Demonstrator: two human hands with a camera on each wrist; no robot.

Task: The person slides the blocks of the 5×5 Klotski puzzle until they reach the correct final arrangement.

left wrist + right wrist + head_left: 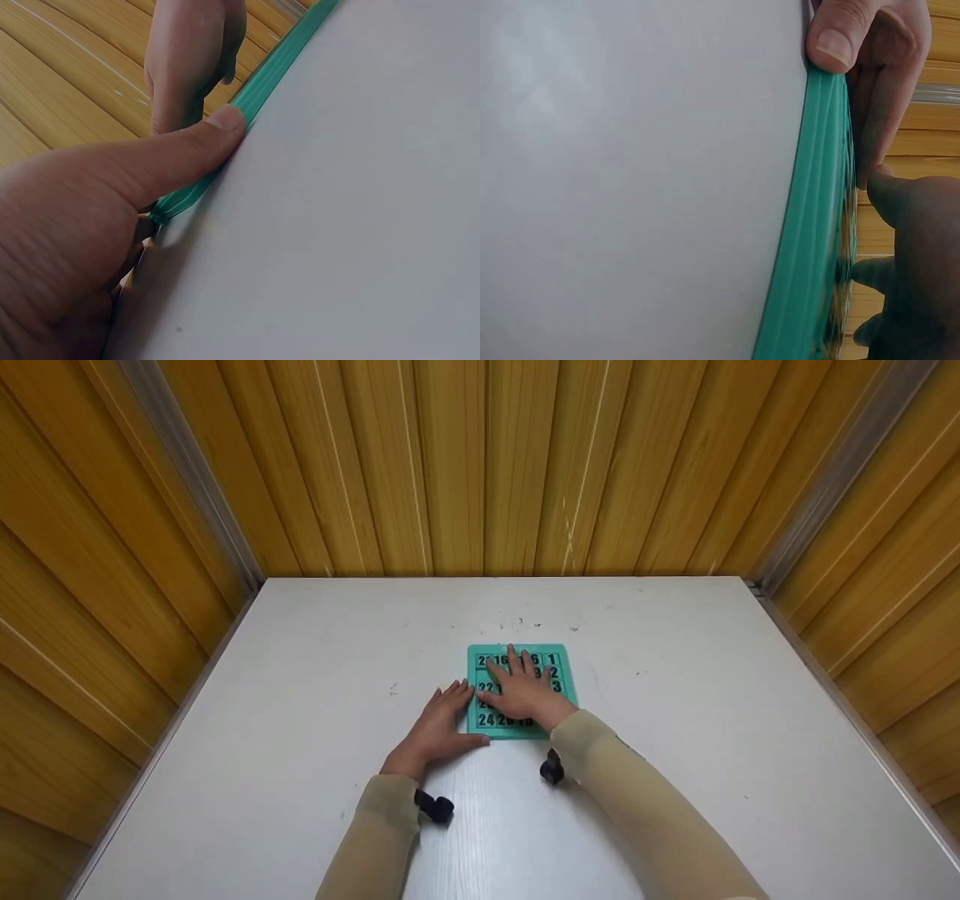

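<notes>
A turquoise number slide puzzle with black numerals on its tiles lies flat on the white table. My left hand holds its near left corner, fingers along the left side and thumb on the near edge. In the left wrist view, the thumb of that hand touches the puzzle's ridged rim. My right hand rests over the tiles with its fingers spread and covers many of the numerals. Fingertips of the right hand meet the tile face in the right wrist view.
The white table bears small dark marks, mostly beyond the puzzle. Yellow wood-look panels stand behind it and at both sides, with grey corner posts. A small black device is strapped at each wrist.
</notes>
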